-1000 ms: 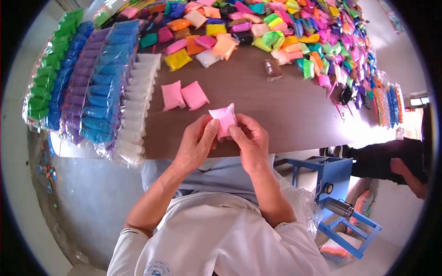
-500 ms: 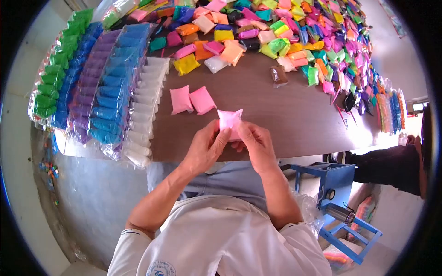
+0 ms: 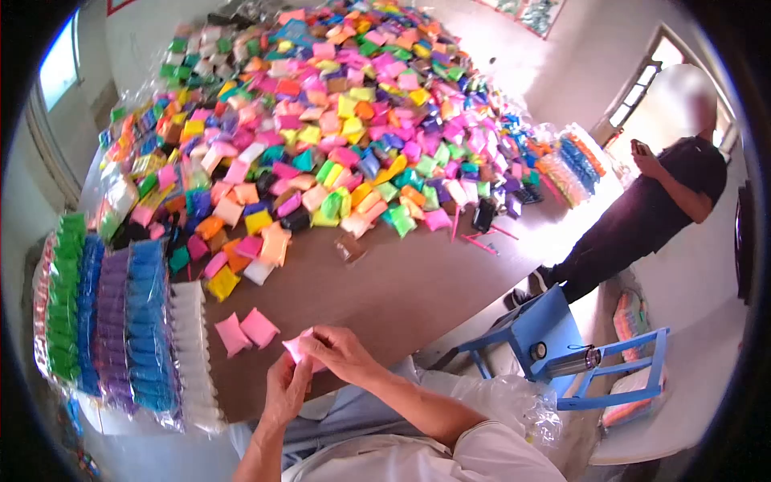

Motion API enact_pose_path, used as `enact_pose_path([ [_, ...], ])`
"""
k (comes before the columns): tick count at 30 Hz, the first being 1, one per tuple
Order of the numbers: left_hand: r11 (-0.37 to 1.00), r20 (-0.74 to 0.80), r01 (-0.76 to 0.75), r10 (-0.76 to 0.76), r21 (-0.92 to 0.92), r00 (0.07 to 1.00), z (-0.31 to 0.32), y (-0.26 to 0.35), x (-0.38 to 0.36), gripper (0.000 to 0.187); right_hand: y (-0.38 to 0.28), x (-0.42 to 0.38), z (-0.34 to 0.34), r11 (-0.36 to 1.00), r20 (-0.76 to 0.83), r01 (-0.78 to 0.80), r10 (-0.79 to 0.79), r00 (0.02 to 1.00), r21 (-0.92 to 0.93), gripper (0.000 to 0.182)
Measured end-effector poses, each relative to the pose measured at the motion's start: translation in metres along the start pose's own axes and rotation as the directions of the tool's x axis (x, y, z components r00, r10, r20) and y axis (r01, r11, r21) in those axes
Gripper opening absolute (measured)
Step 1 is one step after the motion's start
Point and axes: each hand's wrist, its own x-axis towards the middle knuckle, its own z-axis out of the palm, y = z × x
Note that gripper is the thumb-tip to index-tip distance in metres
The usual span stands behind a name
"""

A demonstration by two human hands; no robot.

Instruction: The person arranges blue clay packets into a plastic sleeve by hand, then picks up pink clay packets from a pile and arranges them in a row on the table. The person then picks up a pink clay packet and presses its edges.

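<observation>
A small pink packet [image 3: 296, 347] is pinched between my two hands over the near edge of the brown table [image 3: 385, 281]. My left hand [image 3: 285, 391] is closed on its lower left side. My right hand [image 3: 344, 354] grips it from the right, fingers folded over and covering much of it. Just beyond lie two more pink packets, a left one [image 3: 232, 335] and a right one [image 3: 260, 328], side by side on the tabletop.
A huge heap of colourful packets [image 3: 353, 120] covers the table's far side. Bagged rows of white packets [image 3: 193, 353] and blue packets [image 3: 148, 321] stand at left. On the right are a blue stool [image 3: 554, 329] with a flask [image 3: 572, 363] and a standing person [image 3: 650, 209].
My view has swung up and to the right, bringing the whole heap and the standing person into sight. Both hands still hold the pink packet, which now appears tilted and more covered by my right hand.
</observation>
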Motion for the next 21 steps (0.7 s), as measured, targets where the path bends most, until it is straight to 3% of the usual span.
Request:
enact_pose_path([
  [6,0.998,0.003,-0.059,0.059,0.025,0.998,-0.009,-0.005,-0.004,0.039,0.009,-0.006,0.011,0.981,-0.057,0.176,-0.181,0.982,-0.078,0.037],
  [10,0.998,-0.039,-0.069,0.069,0.013,0.997,-0.005,-0.011,-0.004,0.039,0.008,-0.013,0.018,0.982,-0.143,0.17,-0.18,0.973,-0.081,0.034],
  [15,0.999,-0.025,-0.038,0.039,0.036,0.999,-0.002,-0.012,-0.006,0.031,0.016,-0.019,0.019,0.937,-0.141,0.215,-0.26,0.955,-0.274,0.027],
  [19,0.998,0.002,-0.057,0.057,-0.01,0.998,-0.005,-0.012,-0.001,0.027,0.025,-0.016,0.026,0.925,-0.173,0.244,-0.302,0.938,-0.292,0.025],
  [21,0.999,0.017,-0.01,0.01,-0.032,1.0,-0.003,-0.009,-0.001,0.025,0.026,-0.015,0.028,0.883,-0.253,0.332,-0.422,0.871,-0.333,0.023],
])
